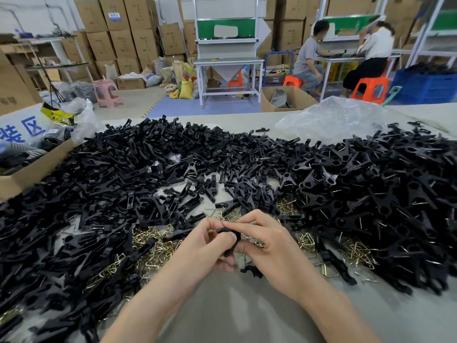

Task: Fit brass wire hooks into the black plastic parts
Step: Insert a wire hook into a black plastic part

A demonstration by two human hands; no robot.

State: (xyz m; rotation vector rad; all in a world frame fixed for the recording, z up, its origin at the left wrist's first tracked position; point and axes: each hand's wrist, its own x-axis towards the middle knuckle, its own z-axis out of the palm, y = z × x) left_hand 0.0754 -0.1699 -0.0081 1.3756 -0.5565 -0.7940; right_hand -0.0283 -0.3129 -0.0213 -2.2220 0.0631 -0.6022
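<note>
I see a pale grey surface buried under a wide heap of black plastic clip parts, with loose triangular brass wire hooks scattered along its near side. A crumpled clear plastic bag lies far right, and an open brown cardboard box sits at the left edge. Behind, stacked brown cardboard cartons line the wall, and two people sit on orange plastic stools. The left hand and right hand meet above the hooks, both pinching one small black plastic part. Fingers cover most of it; I cannot tell whether a hook sits in it.
</note>
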